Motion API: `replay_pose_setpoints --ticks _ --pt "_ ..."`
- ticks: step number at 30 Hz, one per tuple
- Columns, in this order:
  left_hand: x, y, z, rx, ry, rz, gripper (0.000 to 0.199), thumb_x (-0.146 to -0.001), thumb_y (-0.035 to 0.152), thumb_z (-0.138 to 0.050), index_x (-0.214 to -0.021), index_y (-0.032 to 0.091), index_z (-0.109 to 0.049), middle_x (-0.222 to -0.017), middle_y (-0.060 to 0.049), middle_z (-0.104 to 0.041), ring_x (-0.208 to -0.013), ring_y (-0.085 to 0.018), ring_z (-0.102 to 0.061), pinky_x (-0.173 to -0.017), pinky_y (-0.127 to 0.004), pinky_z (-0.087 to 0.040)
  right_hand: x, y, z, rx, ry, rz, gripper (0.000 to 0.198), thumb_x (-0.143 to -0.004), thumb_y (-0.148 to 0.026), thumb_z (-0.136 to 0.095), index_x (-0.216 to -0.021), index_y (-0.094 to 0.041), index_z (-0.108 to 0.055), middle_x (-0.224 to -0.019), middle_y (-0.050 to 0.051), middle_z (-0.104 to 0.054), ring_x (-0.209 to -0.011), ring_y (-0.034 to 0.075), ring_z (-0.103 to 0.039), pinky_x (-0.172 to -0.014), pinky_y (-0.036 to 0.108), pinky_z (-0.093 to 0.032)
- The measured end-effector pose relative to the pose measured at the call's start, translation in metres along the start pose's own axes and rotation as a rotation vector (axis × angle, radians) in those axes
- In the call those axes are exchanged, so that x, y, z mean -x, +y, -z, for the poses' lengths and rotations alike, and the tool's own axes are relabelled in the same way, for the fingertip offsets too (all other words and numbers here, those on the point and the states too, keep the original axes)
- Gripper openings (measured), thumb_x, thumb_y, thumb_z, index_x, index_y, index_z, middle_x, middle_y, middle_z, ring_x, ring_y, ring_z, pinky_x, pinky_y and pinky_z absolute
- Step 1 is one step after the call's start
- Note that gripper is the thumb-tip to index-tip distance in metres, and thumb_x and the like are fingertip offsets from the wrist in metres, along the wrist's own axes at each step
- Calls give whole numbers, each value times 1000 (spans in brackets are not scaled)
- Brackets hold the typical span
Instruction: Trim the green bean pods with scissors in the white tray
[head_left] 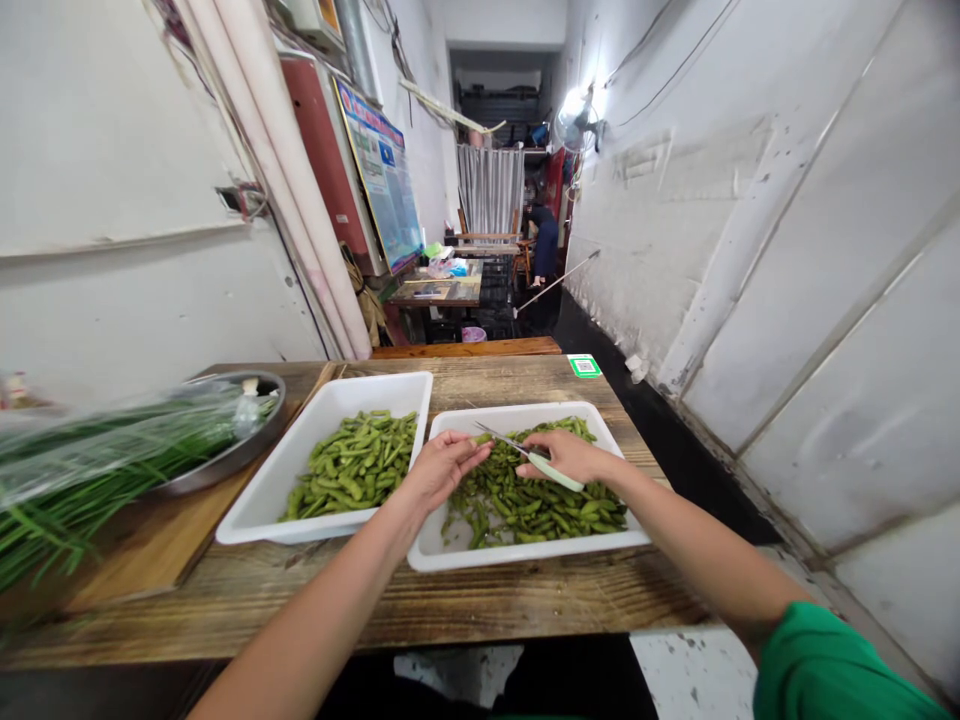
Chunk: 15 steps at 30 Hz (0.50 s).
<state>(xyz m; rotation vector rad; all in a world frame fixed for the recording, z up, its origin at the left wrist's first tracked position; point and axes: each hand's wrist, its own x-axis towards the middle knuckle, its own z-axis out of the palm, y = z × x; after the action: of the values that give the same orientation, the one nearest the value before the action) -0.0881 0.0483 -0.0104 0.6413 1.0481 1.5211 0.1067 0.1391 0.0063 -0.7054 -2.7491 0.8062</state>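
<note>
Wooden table (570, 600) — at the right white tray (525, 556)'s left side, left hand (441, 468) pinches one pod (482, 439), roughly sideways; over its middle, right hand (568, 456) grips scissors (556, 472), blades pointing left toward the pod

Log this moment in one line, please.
Left hand: holds pod | right hand: holds scissors | beneath: right tray | alongside: left tray

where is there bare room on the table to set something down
Bare wood shows on the table behind the right tray, between the left tray and QR card, and along the front edge. The left side is crowded with green stalks and a metal bowl.
</note>
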Motion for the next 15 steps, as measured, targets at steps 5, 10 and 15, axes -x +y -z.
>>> replay_pose_setpoints --ticks 5,10,15 --pt "1 0 0 -30 -36 20 14 -61 7 -64 -63 12 -50 -65 -3 -62 -86 -17 -60 -86 -31 -44 0 -2 -1 -7 -7 -3 43 -69 -53 -49 -83 -14 -60 -62 0 -52 -55 10 -42 -50 19 -29" --pt "1 -1 1 -39 -57 34 18 -61 8 -63 -63 13 -46 -64 -3 -62 -87 -18 -60 -85 -29 -44 1 -1 -2 -19 -3 1 44 -69 -54 -48 -77 -13 -61 -58 -1 -49 -53 9 -38 -49 19 -27" --pt "0 -10 -5 -182 17 -6 20 -60 9 -61 -67 14 -44 -63 -2 -61 -75 -18 -62 -75 -33 -47 1 5 -2 42 -48 -16 47 -67 -57 -47 -71 -14 -62 -52 -2 -47 -50 8 -37 -48 19 -25"
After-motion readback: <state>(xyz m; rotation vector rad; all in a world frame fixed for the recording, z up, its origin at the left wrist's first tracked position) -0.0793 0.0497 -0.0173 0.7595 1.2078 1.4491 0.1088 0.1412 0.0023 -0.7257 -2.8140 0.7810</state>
